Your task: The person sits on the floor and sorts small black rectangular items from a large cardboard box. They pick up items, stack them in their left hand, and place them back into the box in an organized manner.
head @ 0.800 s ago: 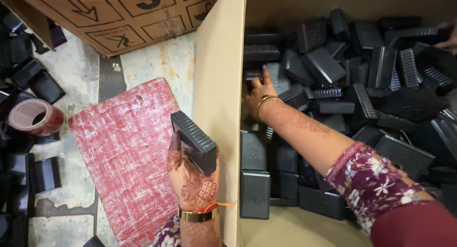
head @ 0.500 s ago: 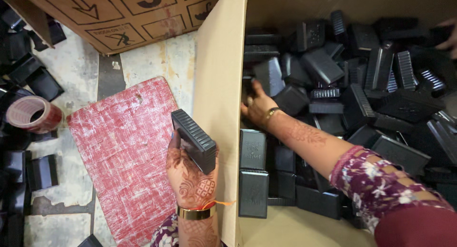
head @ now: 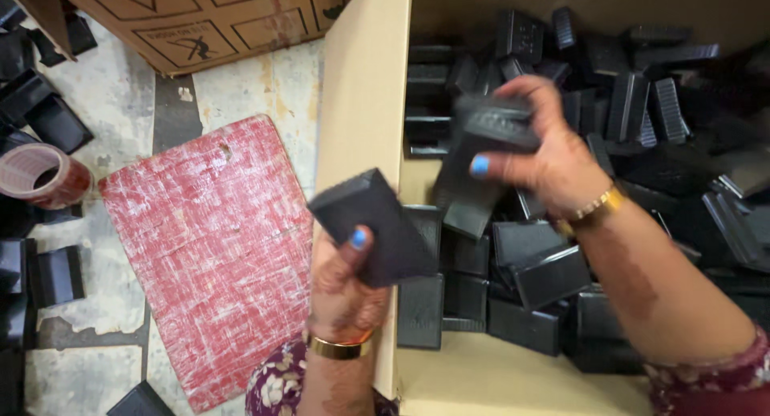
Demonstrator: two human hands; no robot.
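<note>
The big open cardboard box (head: 361,143) is the landmark here, and most of what matters sits in or against it. Inside lies a loose heap of black plastic cases (head: 642,119), ribbed on some faces, piled every way up.

Above that heap, near the box's left wall, the right hand (head: 545,155) holds one black case (head: 481,155) lifted clear, thumb across its front and fingers (head: 521,91) curled over the top, pinching it. Right at the box's left wall, low in the view, the left hand (head: 345,292) grips a second black case (head: 377,227), thumb pressed on its face, the other fingers wrapped behind.

Judging from this, the two pieces are being brought toward each other; it would pay to keep each held by its edges so the mating faces stay free, and to square them up before pressing.

Outside the box to the left, a worn red board (head: 208,255) lies on the stained floor (head: 273,87), with a roll of brown tape (head: 40,175) farther left, beside more black cases.

Both held cases are motion-blurred, so their ribbing and openings are hard to read. The box's far side is cut off, and the heap's depth is hidden.
</note>
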